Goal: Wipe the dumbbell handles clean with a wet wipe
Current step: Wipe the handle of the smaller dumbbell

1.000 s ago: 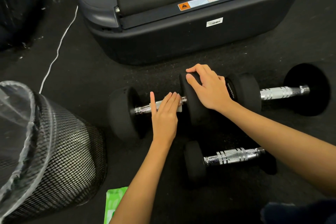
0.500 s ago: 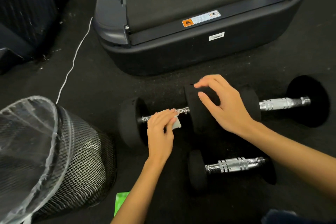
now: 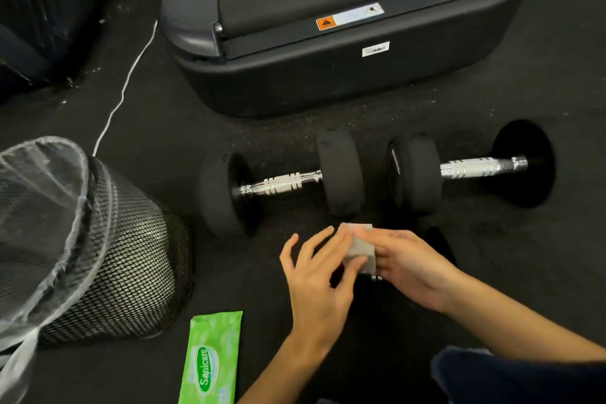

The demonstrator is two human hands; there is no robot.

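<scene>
Wipe (image 3: 358, 248) was held between both hands, low centre, just in front of the two far dumbbells. Left hand (image 3: 319, 275) pinched its near edge with thumb and fingertips, the other fingers spread. Right hand (image 3: 410, 267) cupped it from the right, fingers lightly curled on it. A third dumbbell lay mostly hidden beneath the hands.

Handling, judged: wipe thin, limp and damp, so best folded into a pad and wrapped around the bar. Left dumbbell (image 3: 282, 185) and right dumbbell (image 3: 472, 166) heavy and stiff and may roll; steady by a black end weight. Chrome handles ribbed, likely to snag the wipe.
</scene>
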